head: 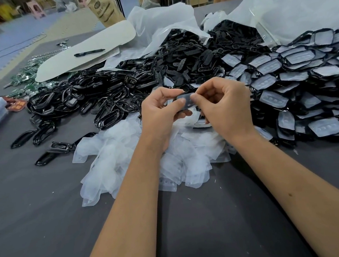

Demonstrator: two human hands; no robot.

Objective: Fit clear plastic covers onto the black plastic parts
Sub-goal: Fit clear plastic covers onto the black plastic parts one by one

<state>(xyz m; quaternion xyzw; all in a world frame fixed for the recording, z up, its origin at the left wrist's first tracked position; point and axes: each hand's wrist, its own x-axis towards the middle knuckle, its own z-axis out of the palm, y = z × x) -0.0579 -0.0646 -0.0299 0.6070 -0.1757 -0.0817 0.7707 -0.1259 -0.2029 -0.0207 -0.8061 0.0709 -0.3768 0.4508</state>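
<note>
Both hands up over table (39, 221), fingers curled, pinching one black part (184, 101) w/ clear cover (189, 102) laid on it. L hand (161, 112) grips part's left end, thumb on top; R hand (224, 105) pinches right end, thumb pressing cover. Directly under hands: loose cover pile (142, 161). Left of L hand: glossy black frames (76, 99). Beyond hands: bare parts heap (189, 57). Right of R hand: covered parts (303, 79).

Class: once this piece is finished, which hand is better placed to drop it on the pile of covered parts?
Right. The right hand is nearer the pile of covered parts; the left hand would cross over.
</note>
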